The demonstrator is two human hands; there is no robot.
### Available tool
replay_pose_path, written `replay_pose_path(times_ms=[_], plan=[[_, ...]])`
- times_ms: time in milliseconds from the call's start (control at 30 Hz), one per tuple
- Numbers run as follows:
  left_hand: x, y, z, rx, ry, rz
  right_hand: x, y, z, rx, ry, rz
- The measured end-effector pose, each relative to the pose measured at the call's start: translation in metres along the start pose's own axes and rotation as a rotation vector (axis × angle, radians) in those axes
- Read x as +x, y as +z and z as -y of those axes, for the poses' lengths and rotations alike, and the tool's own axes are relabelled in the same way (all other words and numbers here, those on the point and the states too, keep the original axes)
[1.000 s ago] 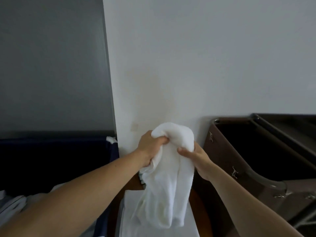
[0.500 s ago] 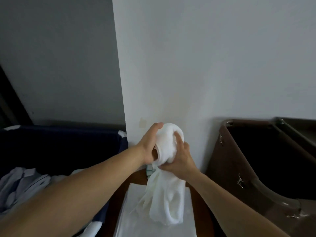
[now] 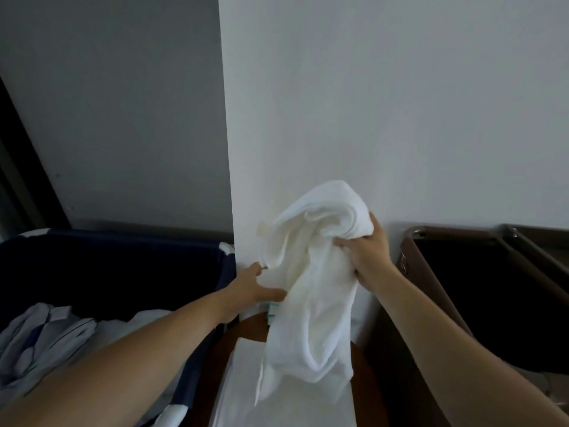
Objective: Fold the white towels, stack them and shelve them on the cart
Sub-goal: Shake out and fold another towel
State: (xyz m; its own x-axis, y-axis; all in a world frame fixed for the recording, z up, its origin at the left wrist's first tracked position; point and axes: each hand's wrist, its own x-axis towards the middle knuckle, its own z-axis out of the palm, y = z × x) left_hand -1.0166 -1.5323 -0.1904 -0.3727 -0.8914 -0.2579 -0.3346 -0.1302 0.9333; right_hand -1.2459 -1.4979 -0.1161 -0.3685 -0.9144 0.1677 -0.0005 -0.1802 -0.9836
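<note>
White crumpled terry towel (image 3: pixel 311 288) is hanging mid-frame over a folded white towel stack (image 3: pixel 240 392). Right grip (image 3: pixel 366 254) is clutching its bunched top; left grip (image 3: pixel 252 288), having let go, is seeking an edge, closure unclear: spreading is likely starting.

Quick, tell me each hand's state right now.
Left hand: touches the white towel; whether it pinches it cannot be told.
Right hand: closed, grips the towel's bunched top.
</note>
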Motion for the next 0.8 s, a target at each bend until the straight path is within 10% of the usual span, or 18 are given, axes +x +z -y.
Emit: replay_pose_path(times_ms=[467, 800], plan=[[-0.007, 0.011, 0.001, 0.018, 0.062, 0.049, -0.003, -0.020, 0.018, 0.219, 0.074, 0.044], [-0.018, 0.004, -0.020, -0.033, 0.174, -0.199, -0.007, -0.046, -0.030, -0.133, 0.096, -0.013]])
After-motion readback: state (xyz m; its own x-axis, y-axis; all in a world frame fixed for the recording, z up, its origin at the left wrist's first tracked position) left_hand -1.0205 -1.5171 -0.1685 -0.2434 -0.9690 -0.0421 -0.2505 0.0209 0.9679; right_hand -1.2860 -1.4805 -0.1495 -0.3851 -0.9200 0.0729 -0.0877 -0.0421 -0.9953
